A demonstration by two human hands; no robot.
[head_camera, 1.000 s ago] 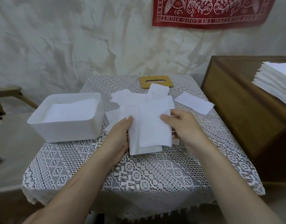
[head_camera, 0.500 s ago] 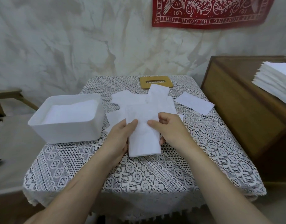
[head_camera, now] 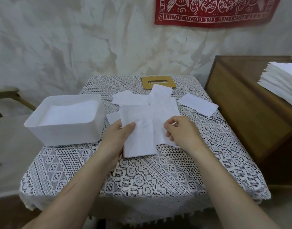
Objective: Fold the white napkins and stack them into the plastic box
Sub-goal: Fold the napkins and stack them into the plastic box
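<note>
Lace-clothed table (head_camera: pixel 142 179), marbled wall (head_camera: pixel 76 38); left hand (head_camera: pixel 115 139) gripped rectangular folded white paper napkin (head_camera: pixel 138 138), right hand (head_camera: pixel 181 134) fingers curled, pinching white napkin sheet (head_camera: pixel 165 113).

So the tally was: one left hand (head_camera: pixel 116 139), one right hand (head_camera: pixel 183 134), one plastic box (head_camera: pixel 64 134), one wooden lid (head_camera: pixel 147 82), one folded napkin (head_camera: pixel 138 133), one stray napkin (head_camera: pixel 198 104) apart, one tall napkin stack (head_camera: pixel 282 83), one red banner (head_camera: pixel 216 12), plus a middle pile (head_camera: pixel 165 111) too overlapped to count.

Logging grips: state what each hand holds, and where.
Left hand grips the folded napkin by its left edge. Right hand touches a loose napkin; hold unclear.
</note>
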